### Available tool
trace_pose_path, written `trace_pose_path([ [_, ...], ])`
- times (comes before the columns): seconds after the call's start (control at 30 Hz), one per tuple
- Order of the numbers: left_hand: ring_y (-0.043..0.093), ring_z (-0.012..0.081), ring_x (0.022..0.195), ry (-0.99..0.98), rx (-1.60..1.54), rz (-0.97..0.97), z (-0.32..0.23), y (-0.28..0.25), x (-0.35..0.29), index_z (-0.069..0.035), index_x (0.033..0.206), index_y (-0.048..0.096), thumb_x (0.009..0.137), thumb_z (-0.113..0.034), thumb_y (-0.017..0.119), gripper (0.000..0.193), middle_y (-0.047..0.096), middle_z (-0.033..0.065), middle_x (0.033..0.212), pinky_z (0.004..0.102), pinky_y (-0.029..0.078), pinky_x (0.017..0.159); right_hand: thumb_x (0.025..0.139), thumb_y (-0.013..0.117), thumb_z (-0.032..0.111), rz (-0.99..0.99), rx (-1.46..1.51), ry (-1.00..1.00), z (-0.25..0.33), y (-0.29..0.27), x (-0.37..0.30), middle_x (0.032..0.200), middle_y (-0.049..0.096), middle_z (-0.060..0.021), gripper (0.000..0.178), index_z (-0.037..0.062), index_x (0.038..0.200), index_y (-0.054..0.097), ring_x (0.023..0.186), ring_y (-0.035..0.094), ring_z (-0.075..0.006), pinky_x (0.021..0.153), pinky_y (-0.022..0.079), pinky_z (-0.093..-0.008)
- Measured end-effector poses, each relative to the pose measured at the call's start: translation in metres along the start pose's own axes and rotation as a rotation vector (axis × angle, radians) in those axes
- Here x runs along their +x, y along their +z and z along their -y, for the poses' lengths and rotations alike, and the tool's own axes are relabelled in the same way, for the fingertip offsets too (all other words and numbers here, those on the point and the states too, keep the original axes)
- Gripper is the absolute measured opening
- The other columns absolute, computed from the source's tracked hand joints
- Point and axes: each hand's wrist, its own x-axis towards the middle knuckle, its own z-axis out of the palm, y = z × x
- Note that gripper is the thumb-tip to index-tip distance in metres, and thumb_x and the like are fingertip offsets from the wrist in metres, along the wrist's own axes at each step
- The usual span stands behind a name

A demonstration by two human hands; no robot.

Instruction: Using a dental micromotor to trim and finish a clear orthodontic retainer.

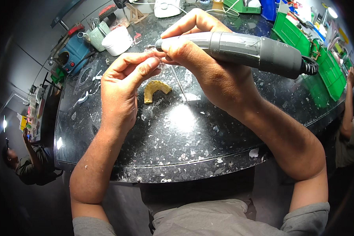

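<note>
My right hand is wrapped round a thick dark grey rotary handpiece, its nose pointing left and its coiled cord trailing off the right end. The fingers of my left hand pinch a small clear plastic piece, mostly hidden by the fingertips. Both hands meet just above the black worktop, with the handpiece's tip right beside the clear piece. Below them on the worktop lies a yellow horseshoe-shaped dental model. A thin metal rod rests to the right of the model.
White flakes litter the black worktop. At the back left stand a white tub, a pale green basket and a blue machine. Green bins line the right side. Other people sit at the far left and far right.
</note>
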Motion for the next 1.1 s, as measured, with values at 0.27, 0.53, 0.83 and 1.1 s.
trace_pose_path([
  [0.27,0.071,0.0153,0.094,0.024,0.05,-0.006,-0.003,0.001,0.0,0.0,0.102,0.07,0.088,-0.002,0.074,0.014,0.075,0.0123,0.104,0.029,0.056,0.088,0.089,0.069,0.009,-0.016,0.048,0.002,-0.002,0.0,0.0,0.081,0.062,-0.0071,0.013,-0.0008,0.09,0.062,0.073,0.061,-0.0114,0.064,0.049,-0.0269],
  [0.53,0.071,0.0171,0.1,0.053,0.135,-0.002,-0.007,0.003,-0.001,0.0,0.101,0.07,0.087,-0.001,0.075,0.014,0.075,0.0136,0.104,0.0312,0.054,0.095,0.088,0.07,0.011,-0.008,0.026,0.008,-0.001,0.0,0.0,0.082,0.062,-0.0071,0.014,-0.0009,0.089,0.062,0.072,0.061,-0.0121,0.064,0.05,-0.0273],
  [0.83,0.071,0.0168,0.098,0.065,0.147,0.022,-0.009,0.006,-0.002,0.0,0.1,0.069,0.087,0.0,0.075,0.015,0.074,0.0132,0.103,0.031,0.055,0.094,0.088,0.071,0.013,0.007,-0.036,-0.07,-0.003,0.0,0.001,0.079,0.061,-0.0074,0.017,-0.0011,0.088,0.062,0.07,0.061,-0.0129,0.063,0.049,-0.0284],
  [1.1,0.07,0.0157,0.096,0.063,0.178,-0.016,-0.009,0.004,-0.003,0.0,0.1,0.068,0.086,0.0,0.076,0.015,0.074,0.0123,0.102,0.0294,0.054,0.092,0.098,0.061,0.01,0.136,-0.121,0.136,0.016,-0.004,0.0,0.101,0.062,-0.0108,0.02,-0.0075,0.108,0.058,0.099,0.069,-0.0158,0.087,0.059,-0.0292],
])
